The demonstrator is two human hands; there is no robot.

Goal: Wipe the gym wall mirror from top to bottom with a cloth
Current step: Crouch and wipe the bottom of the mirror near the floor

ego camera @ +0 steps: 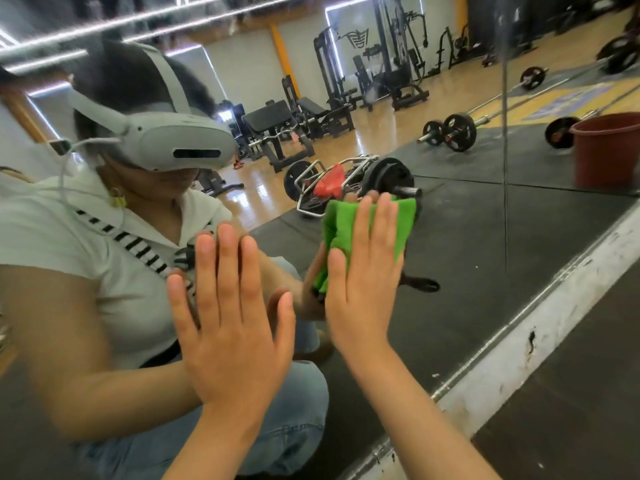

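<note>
Two hands up, both flat against the mirror (460, 244).

Left hand (230, 327): bare palm on the glass, all five fingers straight and spread, holding nothing.

Right hand (363, 289): fingers straight and close together, pressing one green cloth (341, 220) flat to the glass. Not curled round it. Cloth bunched in folds, showing above and on both sides of the fingers.

Cloth low on the mirror, not far above its bottom edge and well left of the one upright seam (505, 168) that splits the glass into two panels.

One scuffed white strip (540, 327) running along under the bottom edge of the mirror, with dark floor mat (571, 410) in front of it.

Seen in the glass:
- one person crouched low, in a white top and jeans
- one grey headset (180, 143) over the eyes
- one red bucket (606, 150) near the right edge, right of the seam
- one cage-shaped bar (329, 178) with a plate at each end, just above the cloth
- two barbells in plain view, one nearer (450, 132), one farther (531, 77)
- one more plate half hidden behind the bucket

Weight machines farther back, too crowded to count.
</note>
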